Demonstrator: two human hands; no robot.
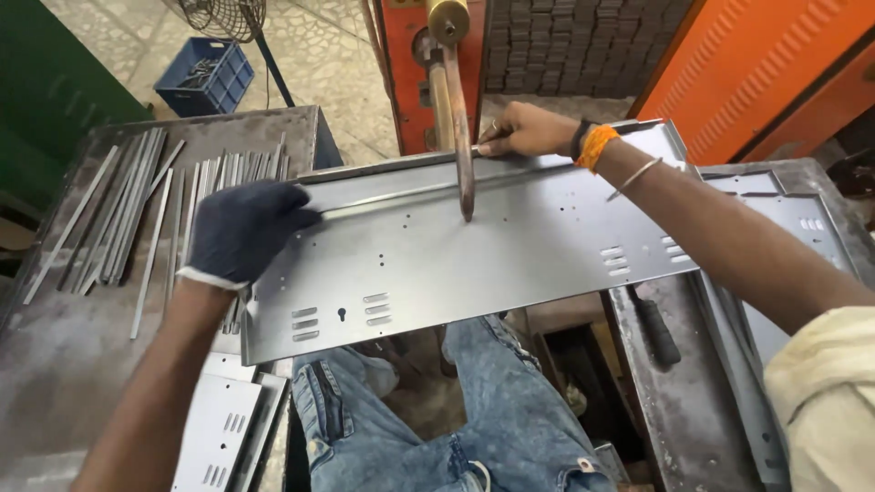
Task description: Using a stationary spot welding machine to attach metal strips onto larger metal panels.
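A long grey sheet-metal panel (510, 246) with small holes and louvre slots lies across my lap, tilted up to the right. My left hand (239, 230), in a dark glove, grips its left end. My bare right hand (529, 130), with an orange wristband and a bangle, presses a thin metal strip (401, 193) against the panel's far flange. A copper-coloured welder electrode arm (458, 128) comes down from above and touches the panel near the strip, between my hands.
Several loose metal strips (137, 210) lie on the table at left. More slotted panels (223, 428) sit at lower left and at right (784, 228). A black-handled tool (658, 333) rests on the right bench. An orange machine body (410, 73), a blue crate (204, 77) and a fan stand behind.
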